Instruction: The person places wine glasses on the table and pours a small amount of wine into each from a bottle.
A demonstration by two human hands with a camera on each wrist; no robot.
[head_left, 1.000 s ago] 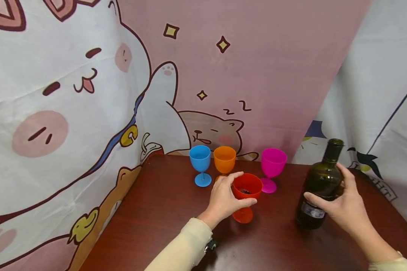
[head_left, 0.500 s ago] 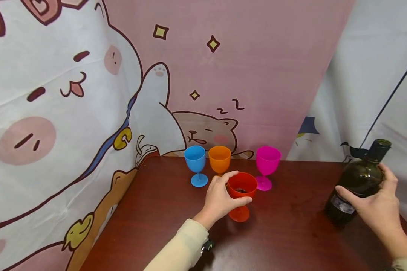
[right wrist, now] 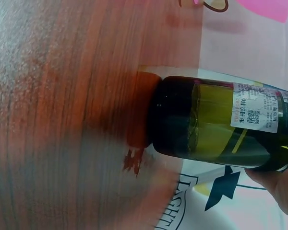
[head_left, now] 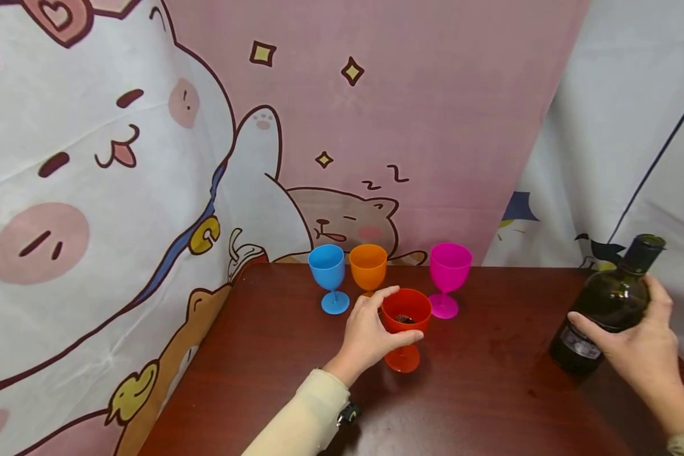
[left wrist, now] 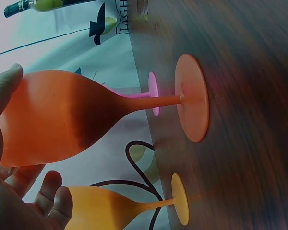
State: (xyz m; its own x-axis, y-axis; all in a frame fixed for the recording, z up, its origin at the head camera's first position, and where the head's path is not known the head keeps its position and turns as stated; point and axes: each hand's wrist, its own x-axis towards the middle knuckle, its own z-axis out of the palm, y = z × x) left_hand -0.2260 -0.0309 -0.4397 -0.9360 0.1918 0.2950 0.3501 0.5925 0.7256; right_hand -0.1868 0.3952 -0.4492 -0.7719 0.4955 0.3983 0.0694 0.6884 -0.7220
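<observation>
My left hand [head_left: 367, 332] holds a red plastic goblet [head_left: 420, 313] by its bowl, thumb at the front and fingers round the far side. A little dark liquid shows inside the bowl. In the left wrist view the goblet [left wrist: 62, 115] is upright, its round foot on the table. Over on the right, my right hand [head_left: 641, 348] grips a dark green wine bottle [head_left: 612, 297] round its body. The bottle leans slightly to the right in the head view. Its base is right at the tabletop in the right wrist view, where a printed back label [right wrist: 254, 108] shows.
Behind the red goblet stand a blue goblet [head_left: 327, 266], an orange goblet [head_left: 368, 263], partly hidden by my left hand, and a magenta goblet [head_left: 450, 266]. The brown table [head_left: 479, 392] meets a cartoon-printed cloth backdrop [head_left: 433, 95] at its back and left edges.
My right hand has carried the bottle to the right, away from the red goblet, and slowed there. The left hand keeps its hold on the goblet. The head view has turned slightly right.
</observation>
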